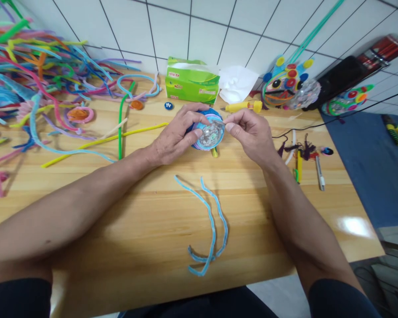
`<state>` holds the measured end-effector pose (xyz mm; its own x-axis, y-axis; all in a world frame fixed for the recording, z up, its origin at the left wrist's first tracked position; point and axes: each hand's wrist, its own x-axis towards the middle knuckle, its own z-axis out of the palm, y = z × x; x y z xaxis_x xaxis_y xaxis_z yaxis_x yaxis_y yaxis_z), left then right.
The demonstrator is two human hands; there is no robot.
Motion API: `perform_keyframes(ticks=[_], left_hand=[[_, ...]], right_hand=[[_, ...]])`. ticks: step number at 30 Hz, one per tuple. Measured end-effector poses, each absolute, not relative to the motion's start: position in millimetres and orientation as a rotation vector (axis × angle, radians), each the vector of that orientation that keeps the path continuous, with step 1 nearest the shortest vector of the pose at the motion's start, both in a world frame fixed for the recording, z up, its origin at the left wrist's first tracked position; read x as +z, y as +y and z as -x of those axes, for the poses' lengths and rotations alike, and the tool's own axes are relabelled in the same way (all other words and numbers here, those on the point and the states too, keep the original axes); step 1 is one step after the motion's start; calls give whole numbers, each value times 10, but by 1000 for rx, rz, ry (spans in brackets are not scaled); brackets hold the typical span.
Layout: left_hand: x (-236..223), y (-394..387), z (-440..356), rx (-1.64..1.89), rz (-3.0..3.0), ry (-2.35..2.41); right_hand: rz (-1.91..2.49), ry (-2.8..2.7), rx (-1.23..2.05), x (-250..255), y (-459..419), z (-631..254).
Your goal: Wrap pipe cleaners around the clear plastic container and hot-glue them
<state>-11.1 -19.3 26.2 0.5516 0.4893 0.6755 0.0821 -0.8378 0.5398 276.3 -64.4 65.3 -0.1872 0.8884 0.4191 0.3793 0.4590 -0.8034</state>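
Note:
Near the middle of the table, my left hand (185, 130) is wrapped round a small round craft piece (211, 134). Blue and purple pipe cleaners ring its rim, and its centre is clear and shiny. At its right edge my right hand (250, 132) makes a pinch with thumb and forefinger; what lies between the fingertips is too small to make out. Two bent light-blue pipe cleaners (214, 225) lie on the wood below the hands. A yellow-green stub (215, 152) shows just under the craft piece.
A heap of coloured pipe cleaners (46, 75) covers the left. Along the tiled wall stand a green tissue pack (192, 81), a yellow glue gun or cutter-like tool (243, 107), decorated craft pieces (281, 88) and a black-and-red cylinder (354, 70). A utility knife (320, 173) lies right.

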Motion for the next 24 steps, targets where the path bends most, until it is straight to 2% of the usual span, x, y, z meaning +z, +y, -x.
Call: perform_keyframes(ticks=[24], left_hand=[[252, -167, 111, 1197, -2346, 459]], right_hand=[[1039, -1689, 858, 648, -624, -2737]])
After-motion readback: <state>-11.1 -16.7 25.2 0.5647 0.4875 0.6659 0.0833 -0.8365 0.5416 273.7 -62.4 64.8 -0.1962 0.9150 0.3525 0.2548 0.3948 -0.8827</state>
